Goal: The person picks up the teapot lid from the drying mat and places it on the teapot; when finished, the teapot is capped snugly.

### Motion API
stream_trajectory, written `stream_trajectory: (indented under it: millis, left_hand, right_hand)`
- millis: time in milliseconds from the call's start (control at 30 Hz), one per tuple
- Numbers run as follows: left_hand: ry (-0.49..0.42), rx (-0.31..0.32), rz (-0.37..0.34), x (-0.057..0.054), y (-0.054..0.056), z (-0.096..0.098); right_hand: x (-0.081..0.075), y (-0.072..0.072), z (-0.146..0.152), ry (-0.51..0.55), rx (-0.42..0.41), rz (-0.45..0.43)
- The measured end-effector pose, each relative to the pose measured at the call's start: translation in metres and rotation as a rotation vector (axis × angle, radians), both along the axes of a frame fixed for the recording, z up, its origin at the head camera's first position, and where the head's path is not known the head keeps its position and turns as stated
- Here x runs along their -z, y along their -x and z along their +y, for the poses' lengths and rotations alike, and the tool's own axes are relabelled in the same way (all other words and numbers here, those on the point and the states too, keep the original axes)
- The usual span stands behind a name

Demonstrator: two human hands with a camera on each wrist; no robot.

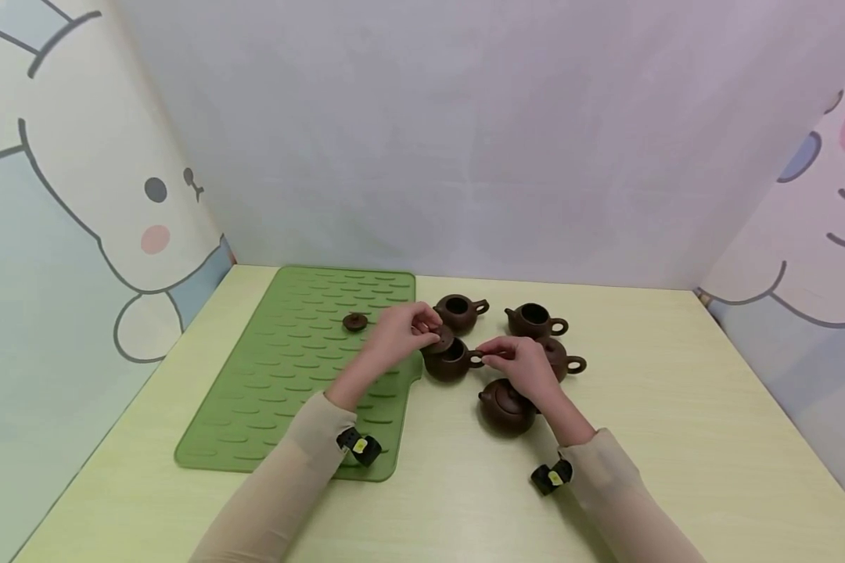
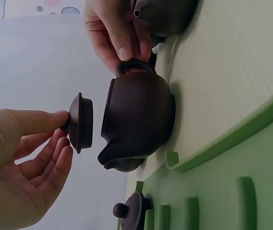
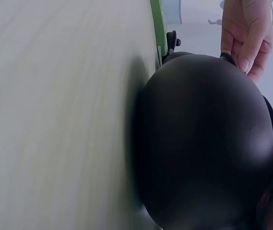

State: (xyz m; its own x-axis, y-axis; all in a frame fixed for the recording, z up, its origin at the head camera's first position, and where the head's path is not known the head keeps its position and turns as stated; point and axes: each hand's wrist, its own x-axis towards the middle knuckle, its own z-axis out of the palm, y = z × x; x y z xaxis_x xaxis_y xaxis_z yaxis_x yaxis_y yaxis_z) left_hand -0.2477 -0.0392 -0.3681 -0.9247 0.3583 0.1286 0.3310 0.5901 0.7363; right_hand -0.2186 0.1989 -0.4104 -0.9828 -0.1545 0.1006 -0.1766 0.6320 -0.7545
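My left hand pinches a dark brown teapot lid by its knob. The lid is tilted on edge in the left wrist view, a small gap away from the mouth of an uncovered brown teapot. That teapot stands upright on the table by the mat's right edge, spout to the left. From the right, my right hand pinches its loop handle between thumb and fingers. A lidded teapot fills much of the right wrist view, below the right hand.
A green ridged mat covers the table's left part, with another lid lying on it. Two uncovered teapots stand behind. Another teapot is partly hidden by the right hand. A pale wall closes off the back.
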Motion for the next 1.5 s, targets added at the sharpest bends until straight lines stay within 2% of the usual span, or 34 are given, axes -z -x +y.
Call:
stream_trajectory:
  millis: [467,767,1167,1500]
  left_hand:
    - [0.012,0.024,-0.028,0.003,0.001,0.013]
    - [0.057,0.033,-0.033,0.004,0.000,0.019]
    - [0.112,0.029,-0.012,0.007,-0.002,0.022]
    - [0.097,0.027,-0.016,0.007,-0.003,0.022]
  right_hand:
    - [-0.002,0.000,-0.001,0.014,-0.005,-0.014]
    - [-0.003,-0.002,-0.002,0.015,-0.001,-0.021]
    - [-0.003,-0.001,-0.002,0.029,-0.003,-0.027]
    - [-0.003,-0.001,-0.001,0.021,0.005,-0.043]
